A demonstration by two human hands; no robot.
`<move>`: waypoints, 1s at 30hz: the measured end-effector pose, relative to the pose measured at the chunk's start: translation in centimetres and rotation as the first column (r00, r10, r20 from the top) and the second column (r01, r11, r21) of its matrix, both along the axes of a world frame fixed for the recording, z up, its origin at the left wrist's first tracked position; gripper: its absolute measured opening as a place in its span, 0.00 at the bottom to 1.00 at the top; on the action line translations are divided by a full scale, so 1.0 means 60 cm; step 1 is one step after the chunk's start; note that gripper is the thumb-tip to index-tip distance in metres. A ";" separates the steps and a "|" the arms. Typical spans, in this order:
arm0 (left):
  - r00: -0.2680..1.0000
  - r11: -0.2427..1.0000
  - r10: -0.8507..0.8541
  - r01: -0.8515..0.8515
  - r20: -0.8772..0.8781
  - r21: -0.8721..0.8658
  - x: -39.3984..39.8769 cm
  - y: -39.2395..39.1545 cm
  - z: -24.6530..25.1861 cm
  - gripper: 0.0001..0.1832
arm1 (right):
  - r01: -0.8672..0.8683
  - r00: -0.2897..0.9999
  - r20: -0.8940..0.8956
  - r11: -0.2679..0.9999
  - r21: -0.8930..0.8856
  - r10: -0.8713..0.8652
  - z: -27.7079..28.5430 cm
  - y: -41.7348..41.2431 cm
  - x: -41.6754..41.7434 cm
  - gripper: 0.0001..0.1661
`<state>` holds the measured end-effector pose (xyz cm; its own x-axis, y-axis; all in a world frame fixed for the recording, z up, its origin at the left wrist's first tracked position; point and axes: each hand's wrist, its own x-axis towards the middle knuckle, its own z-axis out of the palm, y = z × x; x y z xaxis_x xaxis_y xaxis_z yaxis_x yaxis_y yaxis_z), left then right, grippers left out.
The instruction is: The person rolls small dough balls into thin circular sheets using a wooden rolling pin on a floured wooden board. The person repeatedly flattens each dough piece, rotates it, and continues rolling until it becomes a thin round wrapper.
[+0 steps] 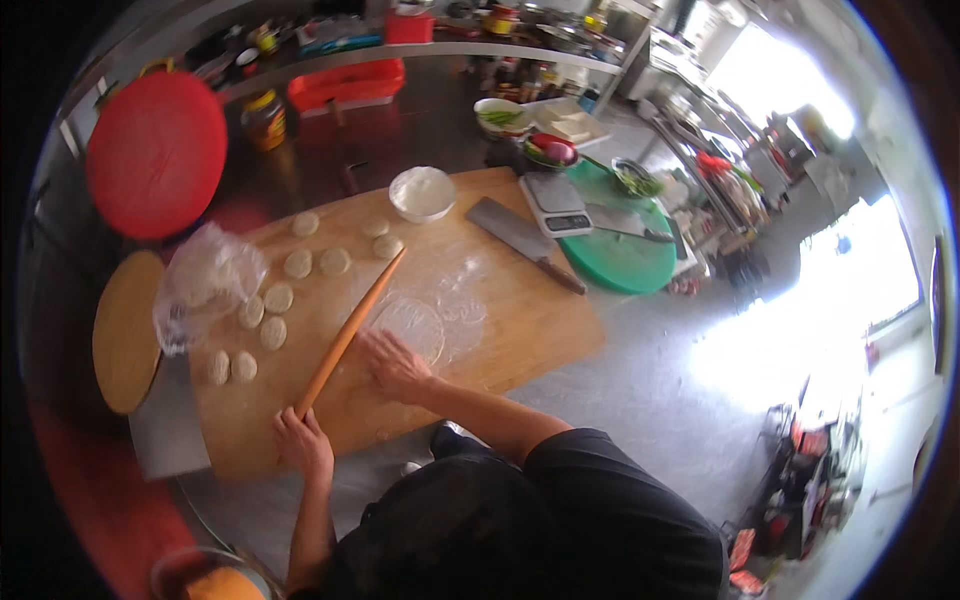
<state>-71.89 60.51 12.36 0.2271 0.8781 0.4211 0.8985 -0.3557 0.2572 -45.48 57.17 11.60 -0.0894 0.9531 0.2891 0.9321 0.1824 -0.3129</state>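
Note:
My left hand (304, 441) grips the lower end of a tapered wooden rolling pin (351, 328), which lies slanted over the wooden board (540, 330). Close to the pin's right side, my right hand (394, 366) is flat and somewhat blurred, its fingers extended at the left edge of a thin round of rolled dough (411, 328). Whether its fingertips touch the dough cannot be told. Several small dough pieces (335, 261) are spread over the board's left and upper parts. White flour (469, 285) is scattered around and right of the rolled round.
A white bowl of flour (422, 195) stands at the board's far edge. Right of it lie a cleaver (514, 229), a kitchen scale (555, 202) and a green round cutting board (630, 262) with another knife. A clear plastic bag (210, 274) rests at the board's left.

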 end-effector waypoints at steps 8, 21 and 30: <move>0.991 0.993 -0.122 0.121 0.055 0.012 -0.001 0.018 -0.024 0.15 | 0.534 0.841 -0.055 0.843 -0.064 -0.538 0.044 -0.055 0.123 0.36; 0.979 0.814 -0.108 0.187 0.174 -0.549 -0.050 -0.124 0.052 0.18 | 0.729 0.587 0.055 0.497 -0.471 -0.808 0.073 0.004 0.165 0.31; 0.928 0.824 -0.089 0.272 0.361 -0.497 -0.050 -0.127 0.056 0.19 | 0.717 0.386 -0.522 0.603 -0.350 -0.761 0.024 -0.005 0.207 0.26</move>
<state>-74.90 52.88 15.69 0.3432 0.9390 -0.0226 0.6720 -0.2287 0.7044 -33.05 56.85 13.04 0.8167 0.5738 -0.0615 0.3086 -0.5244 -0.7936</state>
